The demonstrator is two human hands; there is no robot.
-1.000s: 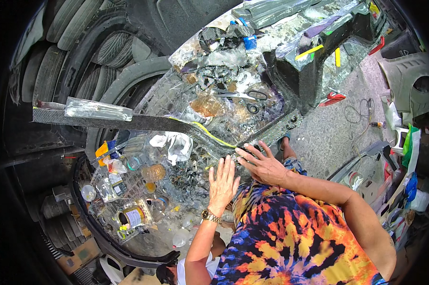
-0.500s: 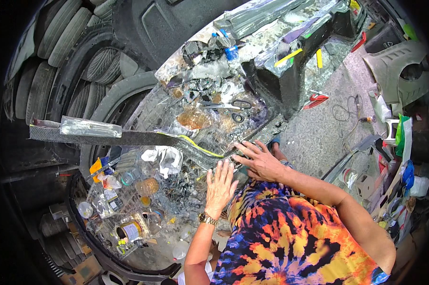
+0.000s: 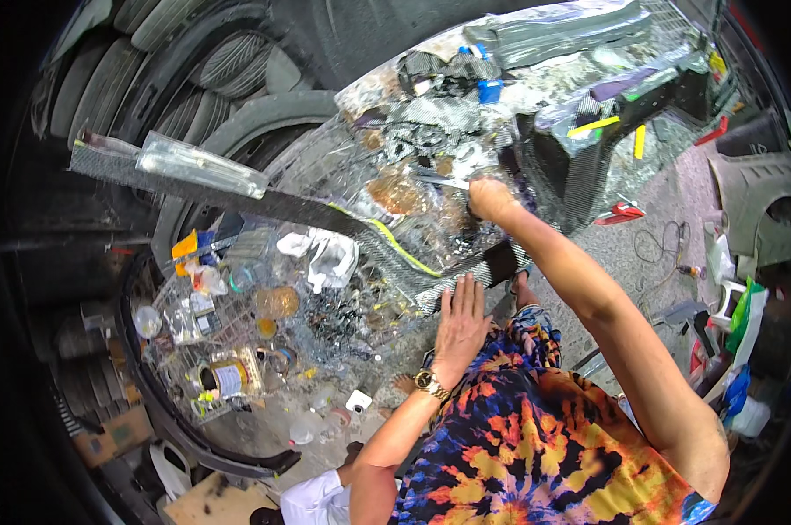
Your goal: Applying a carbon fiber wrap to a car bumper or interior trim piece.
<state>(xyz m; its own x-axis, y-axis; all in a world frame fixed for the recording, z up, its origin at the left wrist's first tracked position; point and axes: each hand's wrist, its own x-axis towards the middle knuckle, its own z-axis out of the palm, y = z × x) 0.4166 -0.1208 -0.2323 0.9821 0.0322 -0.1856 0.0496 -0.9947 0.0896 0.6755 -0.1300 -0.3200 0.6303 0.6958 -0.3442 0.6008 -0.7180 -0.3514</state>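
Your right hand [image 3: 492, 199] has left the carbon strip [image 3: 395, 254] and reached up the bench to the scissors [image 3: 439, 182]; it is curled over their handles, though you cannot tell if it grips them yet; your left hand [image 3: 459, 325] stays flat and open, pressing the strip's near end; cutting looks next.

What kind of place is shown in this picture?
Probably a car-parts workshop doing composite work: stacked black rubber tyres, a long black woven-fibre strip on the cluttered plastic-covered table, and grey moulded body panels.
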